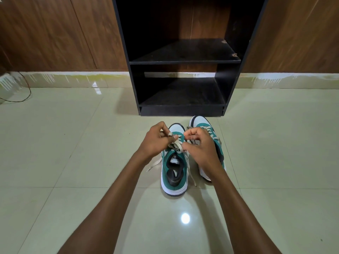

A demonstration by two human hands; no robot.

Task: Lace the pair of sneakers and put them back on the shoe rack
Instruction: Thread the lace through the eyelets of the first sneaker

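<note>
Two green-and-white sneakers stand side by side on the tiled floor, toes toward the rack. Over the left sneaker (pixel 173 173), my left hand (pixel 156 142) pinches a loop of its beige lace (pixel 176 145). My right hand (pixel 200 145) hovers at the same shoe's eyelets with fingers curled, pinching the lace's other side. Loose lace ends trail down both flanks of that shoe. The right sneaker (pixel 201 123) is partly hidden behind my right hand; its laces cross over the tongue.
A black shoe rack (pixel 183 61) with two bare shelves stands just beyond the sneakers, against a wood-panelled wall. A dark cable (pixel 27 92) lies on the floor at far left. Glossy tiles stretch to either side.
</note>
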